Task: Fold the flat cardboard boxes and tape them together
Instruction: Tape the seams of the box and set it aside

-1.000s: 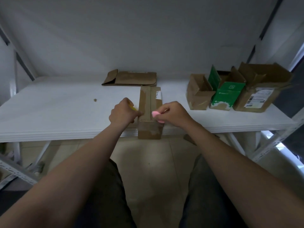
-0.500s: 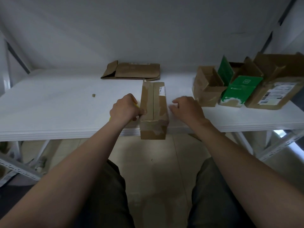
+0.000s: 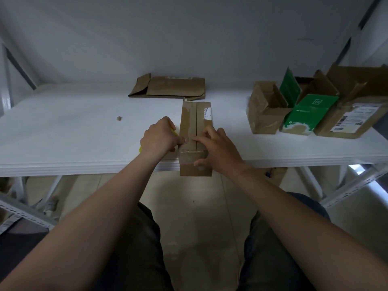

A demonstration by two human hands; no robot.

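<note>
Stretching wide under a pale grey wall, the white table (image 3: pixel 63 127) sits in a grey metal rack, with beige floor tiles below it. The long box (image 3: pixel 195 118) lies lengthways on it, near end hanging over the front edge. It is plain brown card, folded up. Its top flaps meet in a dark seam down the middle, and a white label sits at the far right corner.

The left hand (image 3: pixel 159 137) is at the long box's left side, fingers curled round a yellow thing (image 3: pixel 174 133) that barely peeks out, thumb on the box top. The right hand (image 3: pixel 218 150) lies spread over the top near the seam, thumb down on the end face.

Behind the long box lies a flat cardboard sheet (image 3: pixel 170 87). Well to its right stand a small open brown box (image 3: pixel 264 114), a green box (image 3: pixel 304 114) and a labelled brown box (image 3: pixel 352 116). Left of it is a tiny scrap (image 3: pixel 119 118)
</note>
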